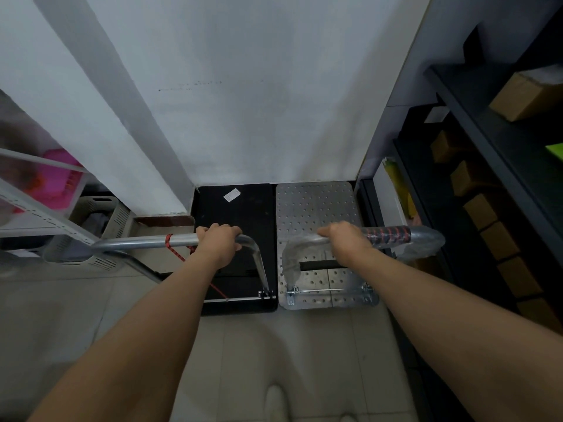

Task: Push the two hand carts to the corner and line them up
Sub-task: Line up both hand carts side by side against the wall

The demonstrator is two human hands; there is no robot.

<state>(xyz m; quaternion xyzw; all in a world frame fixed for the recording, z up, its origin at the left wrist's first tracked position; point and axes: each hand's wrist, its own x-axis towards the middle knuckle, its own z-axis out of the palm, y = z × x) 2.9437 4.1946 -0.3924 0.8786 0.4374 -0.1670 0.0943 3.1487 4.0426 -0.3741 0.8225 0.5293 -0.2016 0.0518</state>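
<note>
Carts [315, 205] against wall [243, 117], shelving [493, 138] beside.

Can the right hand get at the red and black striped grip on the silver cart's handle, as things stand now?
Probably yes: the right hand grips that same handle, right beside the striped grip, and nothing lies between them.
</note>
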